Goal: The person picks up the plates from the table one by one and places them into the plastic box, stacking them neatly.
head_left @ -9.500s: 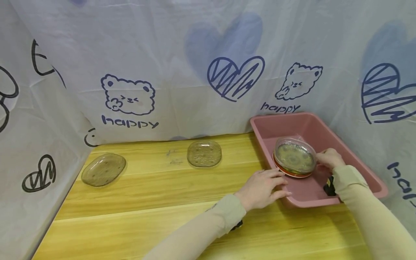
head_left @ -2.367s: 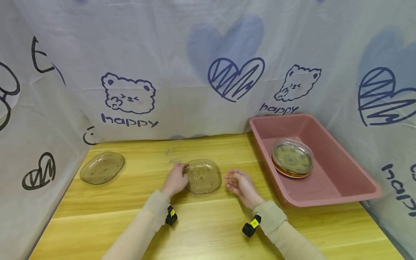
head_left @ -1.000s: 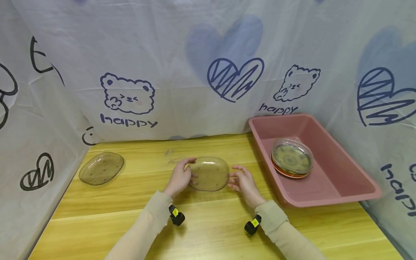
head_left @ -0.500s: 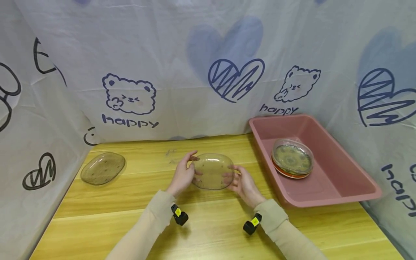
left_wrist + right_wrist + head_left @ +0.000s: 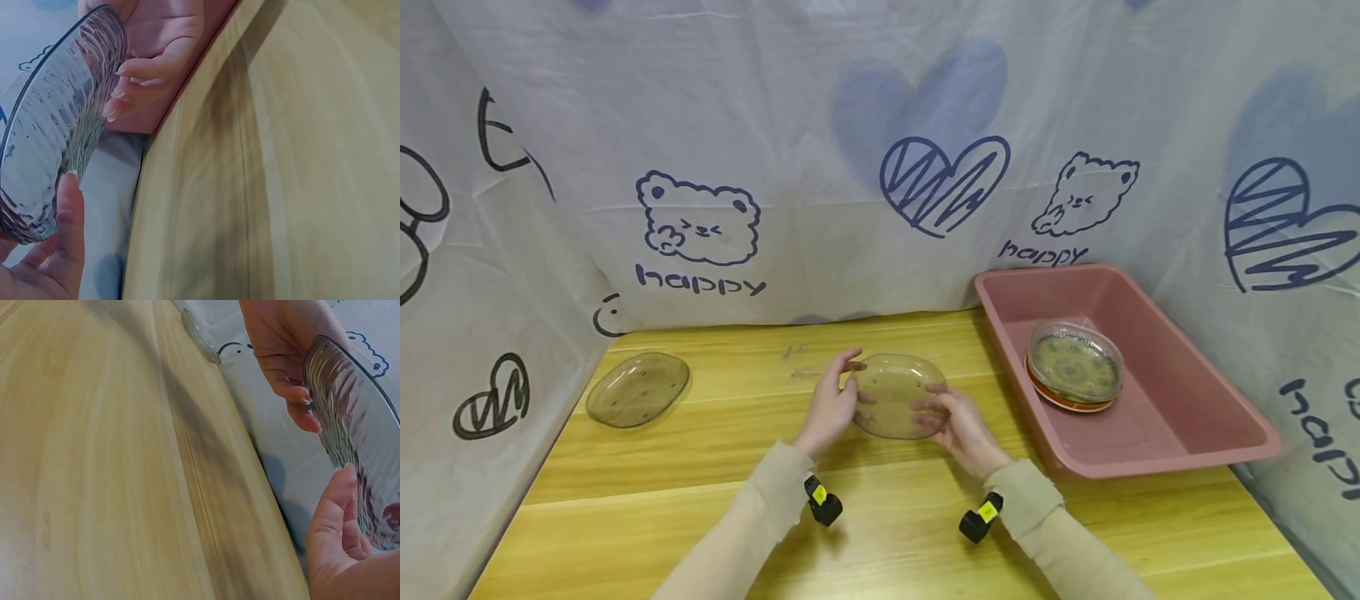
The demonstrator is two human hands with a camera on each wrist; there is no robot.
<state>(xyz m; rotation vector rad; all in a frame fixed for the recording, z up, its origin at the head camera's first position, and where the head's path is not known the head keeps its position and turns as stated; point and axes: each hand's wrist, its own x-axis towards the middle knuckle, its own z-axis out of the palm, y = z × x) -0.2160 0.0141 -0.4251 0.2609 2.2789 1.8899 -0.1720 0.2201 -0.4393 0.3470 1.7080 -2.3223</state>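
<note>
A clear oval dish [image 5: 895,398] with a rippled underside [image 5: 72,94] is held up above the wooden table between both hands. My left hand [image 5: 831,410] grips its left end, the fingertips showing against the dish in the head view. At the opposite end, my right hand [image 5: 962,423] pinches the rim area, with fingers visible through the clear material. The right wrist view shows the right hand [image 5: 337,537] low against the ripples and the left hand [image 5: 290,356] at the upper end.
Another clear dish [image 5: 638,389] lies at the table's far left. A pink basin [image 5: 1165,442] stands at the right, holding a stacked clear dish [image 5: 1075,364] over an orange-rimmed one [image 5: 1037,392]. Printed white cloth [image 5: 812,208] hangs behind and along both sides.
Both hands left the basin earlier. The middle dish was drawn nearer, then lifted off the table between both hands. In the last half second it shifted slightly right, the right fingers overlapping it more.
</note>
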